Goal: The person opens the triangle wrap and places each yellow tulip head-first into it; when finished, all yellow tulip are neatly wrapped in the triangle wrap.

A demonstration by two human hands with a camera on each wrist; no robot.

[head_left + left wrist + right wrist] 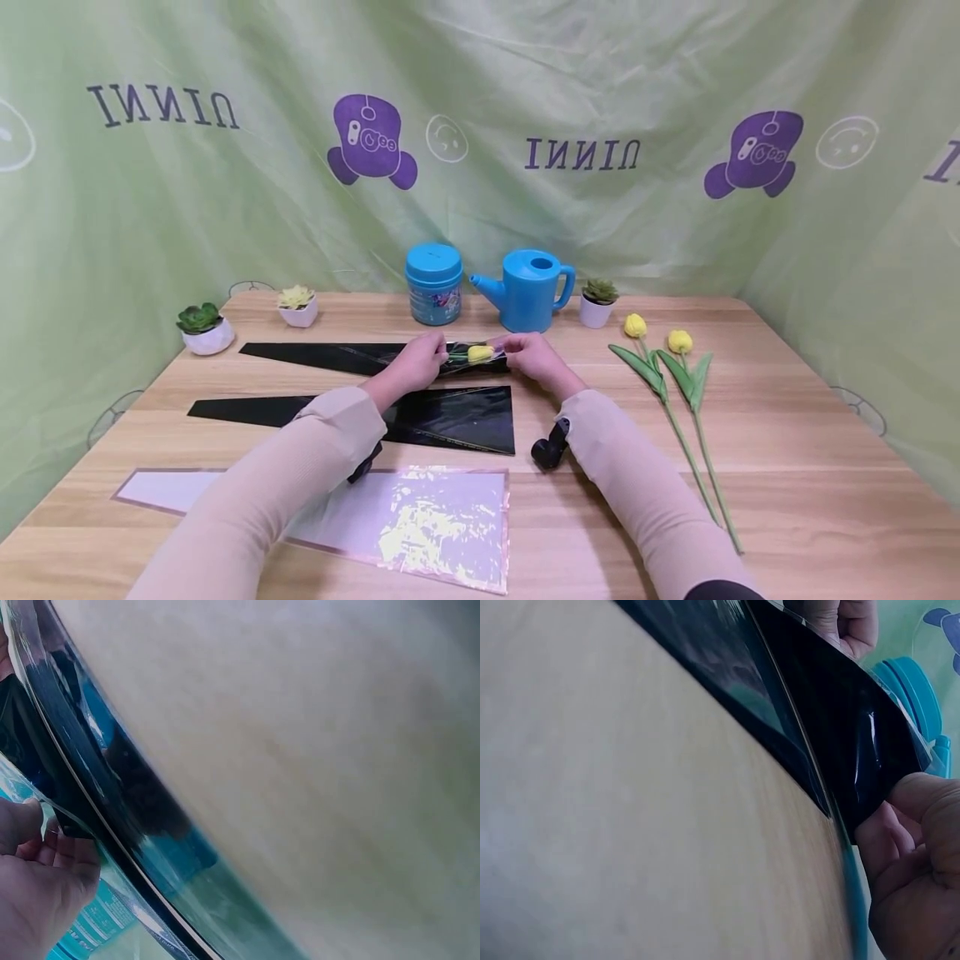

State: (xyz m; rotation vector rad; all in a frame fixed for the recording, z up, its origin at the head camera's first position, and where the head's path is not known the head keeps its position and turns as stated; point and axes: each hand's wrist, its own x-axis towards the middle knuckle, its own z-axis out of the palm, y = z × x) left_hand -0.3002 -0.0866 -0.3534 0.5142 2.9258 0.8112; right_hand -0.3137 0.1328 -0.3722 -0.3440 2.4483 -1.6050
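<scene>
Near the back of the table, both hands hold a black tapered flower sleeve (315,355) with a clear, shiny film side. My left hand (422,358) pinches its upper edge beside a yellow tulip (480,354). The left wrist view shows thumb and fingers of that left hand (49,874) meeting on the film. At the wide end, my right hand (532,357) grips the sleeve's corner; the right wrist view shows the right thumb pressing the black sheet (847,712) against curled fingers. The tulip's head and a bit of green stem show at the sleeve's mouth; the rest is hidden.
A second black sleeve (457,417) and a white sleeve (450,525) lie nearer. Two yellow tulips (678,342) lie at right. Behind stand a blue lidded tub (435,287), a blue watering can (528,292) and small potted succulents (596,304), with more at left (206,333).
</scene>
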